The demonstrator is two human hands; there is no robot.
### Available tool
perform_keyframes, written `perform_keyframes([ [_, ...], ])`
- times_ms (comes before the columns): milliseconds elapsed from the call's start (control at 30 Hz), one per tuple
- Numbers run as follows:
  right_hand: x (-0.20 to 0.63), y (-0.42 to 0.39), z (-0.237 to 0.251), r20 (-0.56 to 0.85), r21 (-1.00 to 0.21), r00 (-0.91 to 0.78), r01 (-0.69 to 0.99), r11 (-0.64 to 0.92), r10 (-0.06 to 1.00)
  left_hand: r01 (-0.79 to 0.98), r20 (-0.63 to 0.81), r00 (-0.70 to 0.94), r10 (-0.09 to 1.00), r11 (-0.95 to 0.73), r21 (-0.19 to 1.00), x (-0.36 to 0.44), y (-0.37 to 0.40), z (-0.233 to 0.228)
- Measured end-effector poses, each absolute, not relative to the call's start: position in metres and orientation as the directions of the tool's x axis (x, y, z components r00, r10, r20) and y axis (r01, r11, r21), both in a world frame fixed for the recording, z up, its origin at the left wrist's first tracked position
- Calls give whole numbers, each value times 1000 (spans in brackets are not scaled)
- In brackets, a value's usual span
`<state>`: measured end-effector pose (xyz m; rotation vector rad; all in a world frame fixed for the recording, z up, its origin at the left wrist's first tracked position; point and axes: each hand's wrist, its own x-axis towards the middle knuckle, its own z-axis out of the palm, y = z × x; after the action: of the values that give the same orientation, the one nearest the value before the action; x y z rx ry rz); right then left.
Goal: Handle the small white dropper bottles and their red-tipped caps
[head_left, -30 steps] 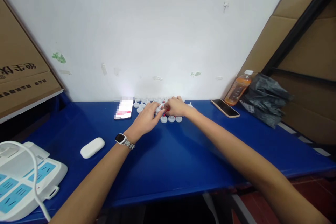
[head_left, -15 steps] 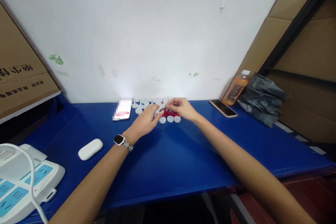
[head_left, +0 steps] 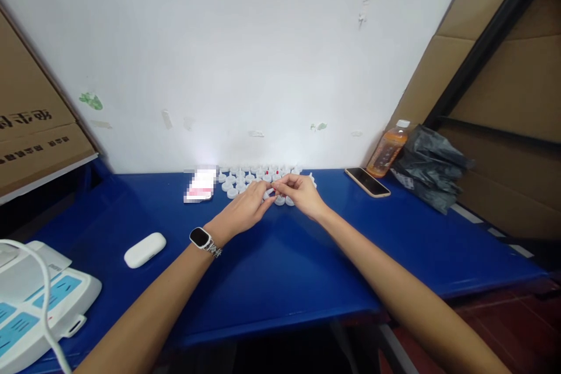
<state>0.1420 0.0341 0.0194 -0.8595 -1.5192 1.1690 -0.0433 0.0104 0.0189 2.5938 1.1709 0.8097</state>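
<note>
My left hand (head_left: 246, 208) is closed round a white nozzle cap (head_left: 269, 193), mostly hidden behind the fingers. My right hand (head_left: 303, 194) pinches a small red tip cap at the end of that nozzle; only a speck of red shows between the fingertips. The two hands meet over the back of the table. Around and behind them stand several white nozzle caps (head_left: 232, 193), most with bare pointed tips. Two of the rear ones carry red tips (head_left: 277, 173). My right hand hides the pile of loose red tip caps.
On the blue table (head_left: 272, 280) lie a lit phone (head_left: 200, 186), a white earbud case (head_left: 145, 250) and a power strip (head_left: 56, 298) at left. A dark phone (head_left: 367, 182), an orange drink bottle (head_left: 387, 149) and a black plastic bag (head_left: 423, 166) are at right.
My right hand has moved left and down from above the red tip caps to the nozzle in my left hand, and the fingertips now meet. The view has shifted slightly.
</note>
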Motion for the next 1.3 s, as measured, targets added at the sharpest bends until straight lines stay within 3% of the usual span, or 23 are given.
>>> perform_keyframes([
  [400,138,35,24,333,-941,-277,-34,337,902,531,369,534,761,-641,554,-40,8,22],
  [567,143,38,28,373,-915,-298,36,401,879,578,382,486,786,-617,535,-42,16,23],
  [733,146,61,39,494,-785,-205,312,535,845,606,455,351,818,-569,556,-71,34,27],
  [867,140,87,41,411,-675,-322,521,522,853,676,435,300,849,-511,531,-91,42,26],
  [1100,113,110,26,326,-501,-488,637,586,810,697,412,350,841,-528,486,-89,43,17],
  [1300,110,113,20,272,-413,-497,713,566,824,700,388,361,848,-521,488,-88,40,23],
])
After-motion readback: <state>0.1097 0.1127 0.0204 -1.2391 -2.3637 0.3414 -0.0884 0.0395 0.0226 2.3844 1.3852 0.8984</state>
